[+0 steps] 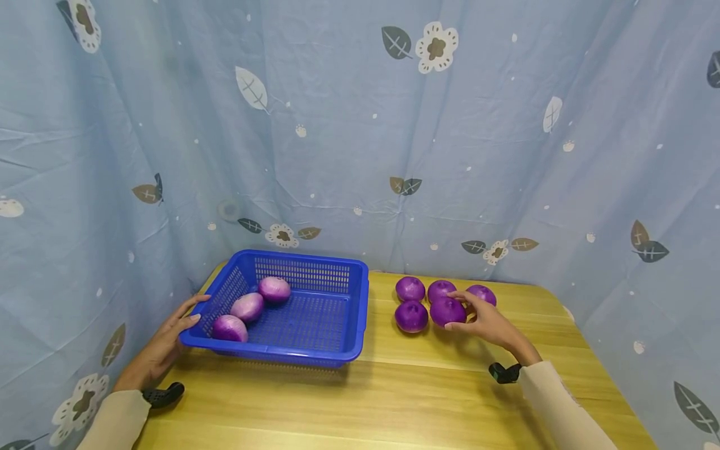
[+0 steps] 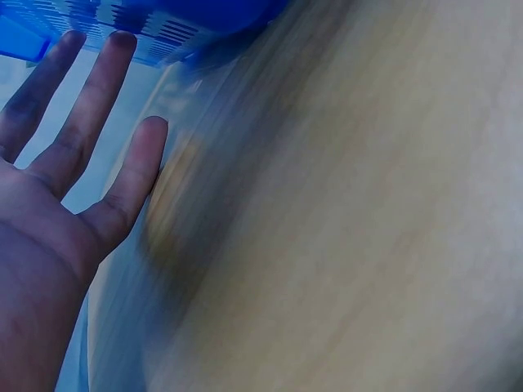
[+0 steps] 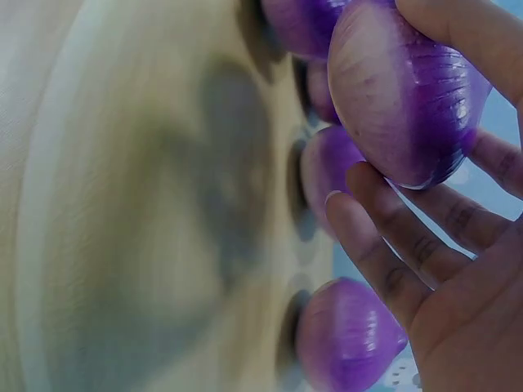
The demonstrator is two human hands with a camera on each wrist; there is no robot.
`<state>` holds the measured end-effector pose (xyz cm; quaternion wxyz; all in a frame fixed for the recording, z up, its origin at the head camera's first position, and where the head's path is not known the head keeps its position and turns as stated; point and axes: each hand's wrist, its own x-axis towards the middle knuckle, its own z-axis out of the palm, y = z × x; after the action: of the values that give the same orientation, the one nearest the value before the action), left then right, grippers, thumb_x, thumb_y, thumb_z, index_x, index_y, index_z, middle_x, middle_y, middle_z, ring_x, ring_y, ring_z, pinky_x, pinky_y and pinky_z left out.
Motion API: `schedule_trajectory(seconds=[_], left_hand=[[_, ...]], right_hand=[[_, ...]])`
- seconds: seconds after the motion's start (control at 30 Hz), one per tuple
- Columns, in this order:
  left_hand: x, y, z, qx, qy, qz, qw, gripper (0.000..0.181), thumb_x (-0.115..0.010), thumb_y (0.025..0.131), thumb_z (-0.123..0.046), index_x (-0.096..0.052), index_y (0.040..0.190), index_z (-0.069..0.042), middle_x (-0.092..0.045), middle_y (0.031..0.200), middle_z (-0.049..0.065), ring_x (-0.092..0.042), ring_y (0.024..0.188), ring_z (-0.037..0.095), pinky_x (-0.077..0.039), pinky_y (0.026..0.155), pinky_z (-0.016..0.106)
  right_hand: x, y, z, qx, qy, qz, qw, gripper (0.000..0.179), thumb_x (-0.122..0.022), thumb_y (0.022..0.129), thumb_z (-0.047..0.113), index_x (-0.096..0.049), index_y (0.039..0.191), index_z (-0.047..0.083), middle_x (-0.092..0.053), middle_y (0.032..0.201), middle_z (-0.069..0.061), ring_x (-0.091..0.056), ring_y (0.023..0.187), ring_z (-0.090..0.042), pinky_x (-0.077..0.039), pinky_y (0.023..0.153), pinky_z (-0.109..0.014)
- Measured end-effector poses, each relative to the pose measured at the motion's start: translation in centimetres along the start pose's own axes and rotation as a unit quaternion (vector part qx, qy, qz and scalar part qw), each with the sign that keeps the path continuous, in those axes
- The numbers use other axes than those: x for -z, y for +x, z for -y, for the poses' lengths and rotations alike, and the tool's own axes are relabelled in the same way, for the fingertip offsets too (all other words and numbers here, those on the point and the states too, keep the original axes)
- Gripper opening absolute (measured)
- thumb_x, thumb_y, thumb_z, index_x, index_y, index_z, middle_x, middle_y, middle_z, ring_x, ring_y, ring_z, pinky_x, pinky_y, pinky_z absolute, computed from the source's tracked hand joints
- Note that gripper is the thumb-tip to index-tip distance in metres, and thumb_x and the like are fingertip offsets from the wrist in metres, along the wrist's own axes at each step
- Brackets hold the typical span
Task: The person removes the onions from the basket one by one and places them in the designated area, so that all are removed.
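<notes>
A blue basket [image 1: 281, 352] holds three onions [image 1: 247, 307], left grip [image 1: 161, 345] spread against it, right grip [image 1: 490, 321] pinching another onion [image 1: 446, 312].

Ahead and to both sides of you: pale blue curtain [image 1: 337, 137], hanging in folds, printed with white flowers [image 1: 437, 47], grey, brown and white leaves [image 1: 397, 42]. Below you: yellowish wooden desk [image 1: 427, 403], grain running sideways, far right corner rounded.

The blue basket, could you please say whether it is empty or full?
Neither: the basket is partly filled, as three onions lie towards its left side and bare mesh floor shows to their right.
</notes>
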<state>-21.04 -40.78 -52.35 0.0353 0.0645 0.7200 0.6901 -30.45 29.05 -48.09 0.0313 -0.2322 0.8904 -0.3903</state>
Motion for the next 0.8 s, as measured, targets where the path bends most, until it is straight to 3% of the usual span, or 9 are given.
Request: schedule_trajectory(seconds=[0.23, 0.8], left_hand=[[0.1, 0.0, 0.0, -0.002, -0.011, 0.005, 0.9999, 0.05, -0.04, 0.112, -0.027, -0.032, 0.161, -0.029, -0.031, 0.147, 0.0, -0.058, 0.115, 0.001, -0.054, 0.092, 0.028], [0.0, 0.0, 0.1, 0.0, -0.01, 0.001, 0.9999, 0.051, -0.041, 0.112, -0.027, -0.031, 0.161, -0.029, -0.034, 0.144, -0.003, -0.059, 0.115, 0.002, -0.054, 0.092, 0.028]], right_hand=[[-0.5, -0.6, -1.0, -0.014, 0.001, -0.005, 0.9999, 0.076, -0.087, 0.083, 0.039, -0.054, 0.145, 0.011, -0.058, 0.135, -0.013, -0.06, 0.1, -0.026, -0.055, 0.084, -0.034], [-1.9, -1.0, -3.0, -0.026, -0.022, -0.019, 0.9992, 0.073, -0.086, 0.083, 0.043, -0.056, 0.142, 0.013, -0.059, 0.137, -0.012, -0.062, 0.1, -0.025, -0.054, 0.084, -0.036]])
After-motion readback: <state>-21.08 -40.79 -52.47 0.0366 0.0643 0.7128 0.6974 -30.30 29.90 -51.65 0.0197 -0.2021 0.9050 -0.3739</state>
